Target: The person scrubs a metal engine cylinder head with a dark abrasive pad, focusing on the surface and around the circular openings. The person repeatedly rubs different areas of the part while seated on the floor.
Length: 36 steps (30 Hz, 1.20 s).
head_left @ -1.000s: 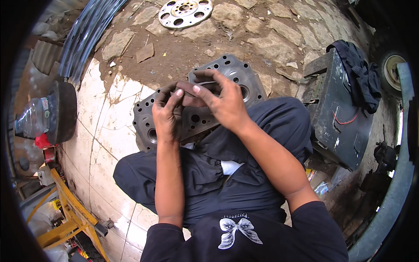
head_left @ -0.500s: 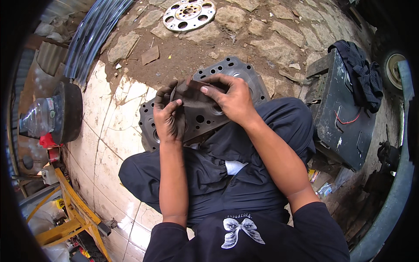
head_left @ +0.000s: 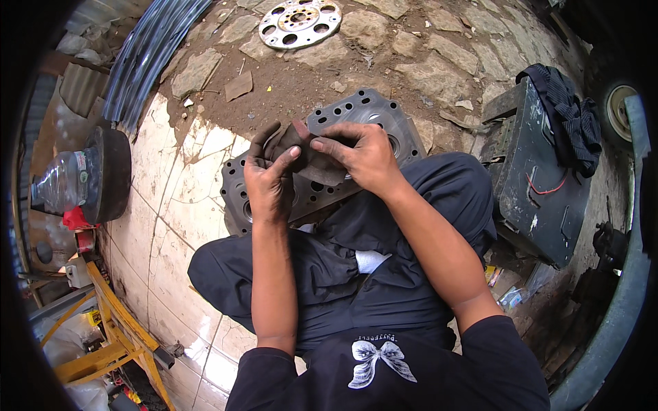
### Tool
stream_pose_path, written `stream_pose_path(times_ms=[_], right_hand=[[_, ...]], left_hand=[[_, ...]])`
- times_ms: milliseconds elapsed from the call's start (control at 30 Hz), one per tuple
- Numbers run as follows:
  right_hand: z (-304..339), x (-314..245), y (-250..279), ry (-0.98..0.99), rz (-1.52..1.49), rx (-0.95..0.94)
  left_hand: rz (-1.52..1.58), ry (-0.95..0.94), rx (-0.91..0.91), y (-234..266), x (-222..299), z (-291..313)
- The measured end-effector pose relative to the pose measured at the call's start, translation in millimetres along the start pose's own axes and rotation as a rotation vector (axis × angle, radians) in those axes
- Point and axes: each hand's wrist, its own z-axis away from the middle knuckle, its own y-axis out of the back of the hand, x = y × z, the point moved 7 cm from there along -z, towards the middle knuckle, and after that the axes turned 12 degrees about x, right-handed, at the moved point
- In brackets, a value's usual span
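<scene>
Both hands are raised over a dark grey cylinder head [head_left: 240, 198], a flat metal face with several round holes that lies beyond my crossed legs. Between them they hold a worn, dark sheet of sandpaper [head_left: 321, 170], creased, with a reddish-brown patch at its upper edge. My left hand [head_left: 269, 179] pinches its left side, thumb in front and fingers behind. On the right side, the thumb and fingers of my right hand [head_left: 367, 154] grip the sheet. Dark grime covers the fingertips. The sheet and hands hide the middle of the cylinder head.
A pale round metal plate with holes [head_left: 299, 34] lies on the stone-and-dirt ground ahead. To the right stands a dark metal box [head_left: 541, 178] with a striped cloth [head_left: 569, 109] on it. At left are a plastic bottle [head_left: 58, 183] and a yellow metal frame [head_left: 113, 312].
The sandpaper has been bent and turned between my fingers, and more of its reddish edge stands up. My left fingers have spread a little higher. The cylinder head stays in place.
</scene>
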Motion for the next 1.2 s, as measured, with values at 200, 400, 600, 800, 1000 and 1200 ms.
stream_pose_path(times_ms=[200,400,600,800,1000,1200], right_hand=[[1,-6,0,0.068,0.104,-0.066],[3,-8,-4,0.050,0.147,-0.107],[-3,1,-6,-0.017,0.137,-0.149],[-2,2,-7,0.039,0.124,-0.104],[1,-2,-4,0.049,0.092,-0.019],[0,-9,-2,0.061,0.154,-0.081]], left_hand=[[-0.111,0.023,-0.021,4,2,-1],[-0.221,0.046,0.084,11,-1,-1],[-0.019,0.013,0.192,9,2,3],[-0.053,0.021,0.175,9,3,1],[-0.095,0.018,0.131,2,8,3],[-0.353,-0.002,0.143,12,9,1]])
